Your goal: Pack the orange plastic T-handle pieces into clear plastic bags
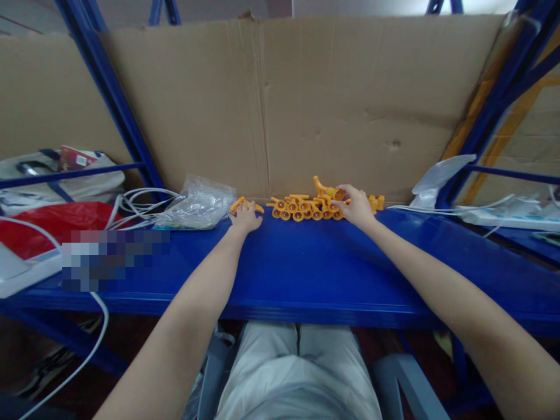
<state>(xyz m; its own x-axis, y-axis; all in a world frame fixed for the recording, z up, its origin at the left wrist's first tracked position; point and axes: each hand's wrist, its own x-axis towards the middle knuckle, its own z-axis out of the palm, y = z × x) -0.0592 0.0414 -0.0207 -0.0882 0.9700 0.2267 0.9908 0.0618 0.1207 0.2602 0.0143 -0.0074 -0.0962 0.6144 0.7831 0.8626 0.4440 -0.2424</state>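
Note:
My right hand is closed around the cup end of an orange plastic pipe-shaped piece, held at the top of a stacked row. Below and beside it lie several alike orange pieces, their round hollow ends facing me. A blocky orange part shows just right of that hand. At the row's left end, my left hand has its fingers spread over another orange piece, partly covering it. Whether the fingers touch it is hard to make out.
The pieces lie on a blue metal table against a cardboard panel. To the left are clear plastic bags, white cables and a red bag. White plastic and a power strip lie right.

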